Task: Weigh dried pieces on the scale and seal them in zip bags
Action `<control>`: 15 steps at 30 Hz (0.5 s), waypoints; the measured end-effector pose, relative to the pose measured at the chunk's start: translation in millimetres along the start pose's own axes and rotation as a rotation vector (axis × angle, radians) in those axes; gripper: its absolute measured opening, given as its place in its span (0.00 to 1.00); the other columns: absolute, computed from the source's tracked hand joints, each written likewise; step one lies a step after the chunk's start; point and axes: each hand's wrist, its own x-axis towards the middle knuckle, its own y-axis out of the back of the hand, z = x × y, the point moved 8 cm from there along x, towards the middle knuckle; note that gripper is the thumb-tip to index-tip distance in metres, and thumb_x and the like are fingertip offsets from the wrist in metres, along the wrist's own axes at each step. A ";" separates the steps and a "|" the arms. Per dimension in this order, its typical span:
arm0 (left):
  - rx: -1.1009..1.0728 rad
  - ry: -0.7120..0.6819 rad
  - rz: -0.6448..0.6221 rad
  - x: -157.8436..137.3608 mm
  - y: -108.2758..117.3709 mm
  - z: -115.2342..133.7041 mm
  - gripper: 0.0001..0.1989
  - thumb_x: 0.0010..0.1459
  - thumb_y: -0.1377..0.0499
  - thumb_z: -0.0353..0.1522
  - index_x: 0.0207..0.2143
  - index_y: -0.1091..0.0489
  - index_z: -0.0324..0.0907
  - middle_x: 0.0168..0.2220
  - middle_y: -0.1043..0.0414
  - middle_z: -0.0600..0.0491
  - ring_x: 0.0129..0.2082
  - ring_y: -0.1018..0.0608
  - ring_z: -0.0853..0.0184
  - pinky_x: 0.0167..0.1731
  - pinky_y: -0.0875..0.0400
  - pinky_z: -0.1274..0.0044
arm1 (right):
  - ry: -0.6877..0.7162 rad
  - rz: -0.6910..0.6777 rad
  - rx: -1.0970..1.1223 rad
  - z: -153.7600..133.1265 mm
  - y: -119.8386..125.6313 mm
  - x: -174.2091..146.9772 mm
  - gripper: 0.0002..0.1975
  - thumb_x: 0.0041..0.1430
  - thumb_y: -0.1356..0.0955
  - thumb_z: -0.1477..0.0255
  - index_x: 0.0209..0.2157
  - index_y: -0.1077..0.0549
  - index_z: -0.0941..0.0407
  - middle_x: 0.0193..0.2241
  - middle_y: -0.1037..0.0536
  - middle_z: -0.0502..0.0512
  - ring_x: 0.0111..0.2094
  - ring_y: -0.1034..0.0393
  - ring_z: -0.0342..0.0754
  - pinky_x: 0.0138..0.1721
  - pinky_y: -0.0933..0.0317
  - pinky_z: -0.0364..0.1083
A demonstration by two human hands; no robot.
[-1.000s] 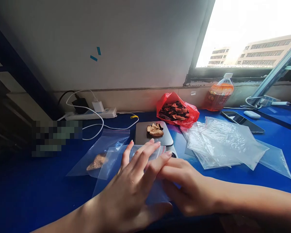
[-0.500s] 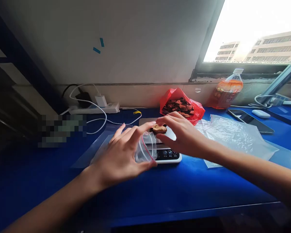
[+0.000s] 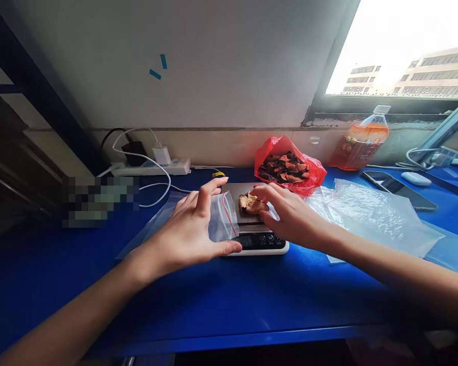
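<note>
My left hand (image 3: 193, 231) curves around a small clear zip-lock bag (image 3: 222, 218) with a red seal line, thumb below and index finger raised above. The bag's mouth faces right, toward the scale. My right hand (image 3: 286, 211) has its thumb and fingertips at a dried brown slice (image 3: 252, 204), gripping its right edge; the fingertips are partly hidden. This slice is over the metal plate of a kitchen scale (image 3: 265, 245), close to the bag's mouth. Digits glow on the scale's display, partly covered by the bag and my left thumb.
Behind the scale, a red plastic bag (image 3: 316, 175) holds several dried slices (image 3: 286, 166). Clear plastic bags (image 3: 381, 218), a phone (image 3: 399, 189), a white case (image 3: 416, 178) and a drink bottle (image 3: 362, 142) are on the right. A power strip (image 3: 177, 166) with cables lies back left.
My left hand and the zip-lock bag have shifted slightly left, uncovering part of the display. My right hand has come down to the dried slice, which now shows more fully.
</note>
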 end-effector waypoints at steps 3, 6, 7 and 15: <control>0.026 0.023 -0.059 1.4 -3.0 -5.1 0.55 0.42 0.29 0.47 0.64 0.59 0.49 0.63 0.42 0.38 0.63 0.36 0.43 0.58 0.41 0.49 | 0.042 0.086 0.065 -2.7 2.5 -9.8 0.18 0.57 0.37 0.82 0.49 0.34 0.55 0.43 0.27 0.58 0.39 0.28 0.49 0.39 0.33 0.48; 0.050 0.049 -0.044 2.2 -2.0 -9.2 0.58 0.40 0.29 0.50 0.65 0.59 0.49 0.62 0.39 0.37 0.63 0.35 0.42 0.59 0.45 0.46 | 0.114 0.193 0.167 -12.6 12.9 -14.8 0.18 0.56 0.36 0.83 0.48 0.35 0.54 0.42 0.28 0.56 0.39 0.29 0.47 0.40 0.33 0.47; 0.049 0.061 -0.043 2.2 -2.4 -10.6 0.59 0.40 0.29 0.50 0.66 0.60 0.49 0.62 0.38 0.37 0.63 0.35 0.42 0.59 0.46 0.45 | 0.125 0.211 0.195 -15.8 16.0 -14.6 0.19 0.56 0.36 0.83 0.48 0.35 0.54 0.41 0.29 0.56 0.39 0.30 0.46 0.40 0.33 0.46; 0.029 0.019 -0.061 -0.1 -2.1 -0.5 0.56 0.46 0.32 0.48 0.66 0.63 0.47 0.55 0.30 0.42 0.58 0.29 0.43 0.57 0.45 0.43 | 0.211 0.126 0.330 -51.7 6.8 5.4 0.10 0.60 0.35 0.81 0.42 0.32 0.56 0.38 0.28 0.56 0.37 0.32 0.46 0.39 0.33 0.47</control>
